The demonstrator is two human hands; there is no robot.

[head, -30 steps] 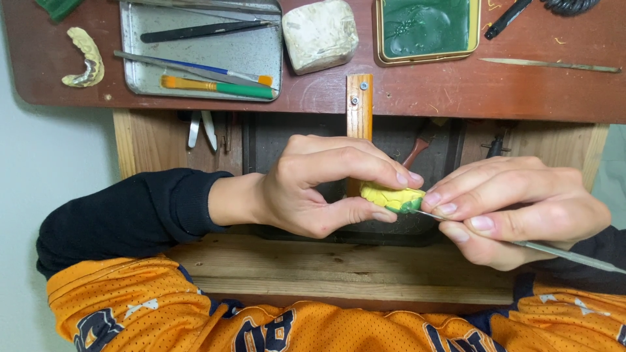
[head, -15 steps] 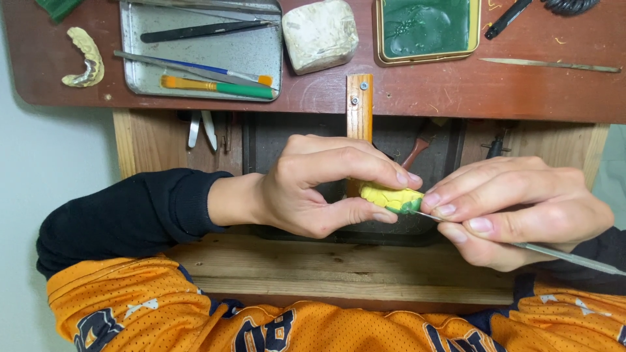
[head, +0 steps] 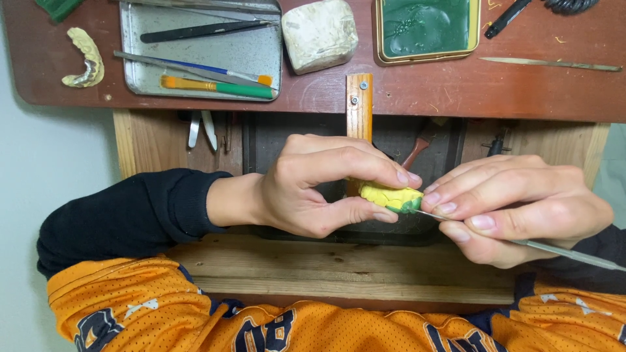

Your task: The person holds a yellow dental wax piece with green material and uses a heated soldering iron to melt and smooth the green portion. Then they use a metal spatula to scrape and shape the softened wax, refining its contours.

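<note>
At the far left of my desk (head: 456,98) lies a pale curved cast (head: 83,57), near the left edge. Next to it the metal tray (head: 261,49) holds a black tool, a blue-handled one and an orange-and-green brush (head: 218,87). Right of the tray sits a white block (head: 320,32), then the green wax tin (head: 427,29) toward the back edge, and a thin metal blade (head: 551,63) near the right end.

Below the front edge, my left hand (head: 319,186) has its fingers closed round a small yellow piece (head: 388,193), thumb under and forefinger over, held just in front of the wooden peg (head: 359,104) that sticks out from the desk. A green dab sits at the piece's right end. My right hand (head: 521,208) pinches a slim metal tool (head: 561,251) like a pen, fingers shut on its shaft, and its tip touches the green spot.

I judge I am in the carving or shaping step, working the green edge. The next stroke calls for a steady left grip, light pressure, and short strokes so the tip does not slip.
</note>
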